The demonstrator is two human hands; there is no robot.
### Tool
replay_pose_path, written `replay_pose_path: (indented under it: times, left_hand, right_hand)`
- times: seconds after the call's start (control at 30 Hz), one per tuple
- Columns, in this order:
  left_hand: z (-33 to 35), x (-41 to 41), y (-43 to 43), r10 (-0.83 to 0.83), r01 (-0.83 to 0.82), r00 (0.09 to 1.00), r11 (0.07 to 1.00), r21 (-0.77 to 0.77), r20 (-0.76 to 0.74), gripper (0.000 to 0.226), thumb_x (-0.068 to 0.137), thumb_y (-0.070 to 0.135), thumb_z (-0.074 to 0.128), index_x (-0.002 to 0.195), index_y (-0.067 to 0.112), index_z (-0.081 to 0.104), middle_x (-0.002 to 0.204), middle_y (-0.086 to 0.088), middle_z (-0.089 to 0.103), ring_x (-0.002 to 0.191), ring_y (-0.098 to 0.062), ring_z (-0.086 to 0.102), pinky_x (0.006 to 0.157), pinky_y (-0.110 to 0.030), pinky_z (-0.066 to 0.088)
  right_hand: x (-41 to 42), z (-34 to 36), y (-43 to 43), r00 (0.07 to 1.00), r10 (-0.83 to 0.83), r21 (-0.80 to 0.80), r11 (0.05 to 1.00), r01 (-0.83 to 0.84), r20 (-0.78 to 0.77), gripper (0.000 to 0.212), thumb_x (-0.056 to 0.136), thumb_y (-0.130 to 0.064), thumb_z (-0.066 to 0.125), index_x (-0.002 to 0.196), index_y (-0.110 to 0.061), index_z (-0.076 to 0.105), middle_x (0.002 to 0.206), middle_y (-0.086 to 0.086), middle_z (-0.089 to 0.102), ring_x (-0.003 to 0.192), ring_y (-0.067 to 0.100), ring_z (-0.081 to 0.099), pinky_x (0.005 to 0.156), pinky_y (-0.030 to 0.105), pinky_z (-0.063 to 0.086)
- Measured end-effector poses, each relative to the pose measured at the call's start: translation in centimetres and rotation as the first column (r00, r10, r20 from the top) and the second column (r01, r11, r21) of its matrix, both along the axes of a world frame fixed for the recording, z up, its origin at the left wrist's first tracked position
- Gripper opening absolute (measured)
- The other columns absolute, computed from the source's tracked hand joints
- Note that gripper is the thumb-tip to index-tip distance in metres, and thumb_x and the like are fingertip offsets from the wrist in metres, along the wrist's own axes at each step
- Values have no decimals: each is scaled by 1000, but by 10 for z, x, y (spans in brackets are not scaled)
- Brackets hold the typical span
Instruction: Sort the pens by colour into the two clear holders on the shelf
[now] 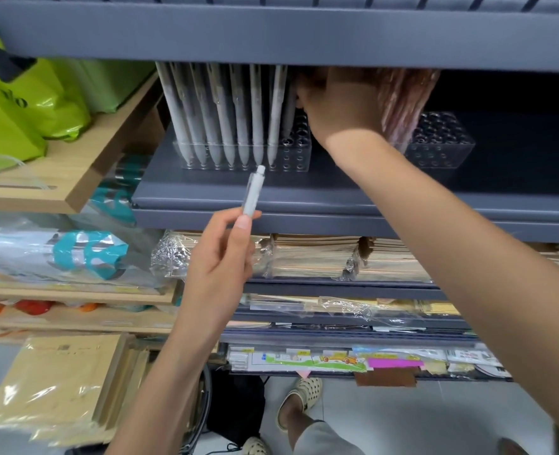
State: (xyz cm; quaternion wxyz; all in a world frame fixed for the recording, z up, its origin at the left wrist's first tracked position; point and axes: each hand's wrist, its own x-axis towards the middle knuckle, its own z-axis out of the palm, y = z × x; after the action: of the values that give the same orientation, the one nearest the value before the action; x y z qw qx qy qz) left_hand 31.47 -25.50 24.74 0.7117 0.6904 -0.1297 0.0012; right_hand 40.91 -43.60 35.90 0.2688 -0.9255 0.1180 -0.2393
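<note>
Risk: the white pen is only pinched low on its barrel, so it could swing against the packed row and miss a free hole at the right end of the left holder. The left hand pinches it upright, near the shelf edge. The right hand reaches far under the upper shelf against blurred pink pens at the right holder. Its fingers are hidden, so I cannot tell its grip, and a knock could spill them.
</note>
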Motion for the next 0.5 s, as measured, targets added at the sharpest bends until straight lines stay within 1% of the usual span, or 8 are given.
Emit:
replay_pose_path:
  times: [0.07,0.13,0.17,0.23,0.3,0.37,0.43,0.5]
  left_hand:
    - [0,1,-1,19,-19,1000,1000,-21,-16,25,104,31,41,106,37,66,65,11,44,53,-5,34,46,-15,33]
    - [0,1,0,29,-29,1000,999,-42,-11,25,99,27,41,104,37,64,70,10,49,54,-6,38,48,-15,35]
    - [0,1,1,30,-29,1000,999,-44,9,24,98,26,42,102,39,62,72,10,52,55,-7,40,50,-15,37]
    - [1,1,3,35,-33,998,999,-33,59,21,97,27,46,100,44,58,76,10,57,60,-8,45,54,-16,40]
    - [2,1,4,53,-51,993,998,-20,101,17,98,24,52,106,38,56,82,8,64,66,-9,52,63,-17,46]
    - [4,2,6,98,-95,986,995,-35,134,15,100,17,56,111,27,56,89,5,69,72,-9,59,71,-18,49]
    - [7,5,7,140,-132,978,990,-57,156,13,100,12,59,111,19,57,94,0,72,75,-10,63,74,-19,50]
    - [11,8,7,162,-152,973,986,-71,167,13,99,9,61,109,16,58,97,-4,73,78,-11,65,76,-19,51]
  right_hand:
    - [3,2,1,999,7,39,999,-5,-52,39,101,-39,40,123,-13,59,117,11,65,102,31,62,76,31,44]
    - [4,4,3,997,7,44,999,-4,-71,38,101,-38,39,121,-13,61,117,9,66,101,30,63,71,28,40]
    - [4,5,4,997,3,28,1000,-1,-79,39,101,-38,39,123,-14,60,120,10,65,104,30,62,72,27,38]
    - [5,7,4,995,13,16,1000,-11,-94,41,101,-37,39,130,-14,57,131,11,60,115,30,58,80,29,40]
    - [2,9,5,996,18,33,999,-15,-93,41,100,-37,41,130,-13,56,130,11,60,114,29,58,84,30,44]
    - [-7,9,5,999,18,76,997,-15,-45,39,99,-37,43,126,-13,60,123,10,65,109,27,61,85,27,45]
    - [-22,3,7,995,63,186,980,-76,77,29,97,-29,49,117,-15,66,117,8,69,106,25,64,91,34,49]
    - [-44,-8,15,979,124,360,916,-176,165,15,92,-22,54,94,-25,69,96,2,74,89,22,68,85,42,54]
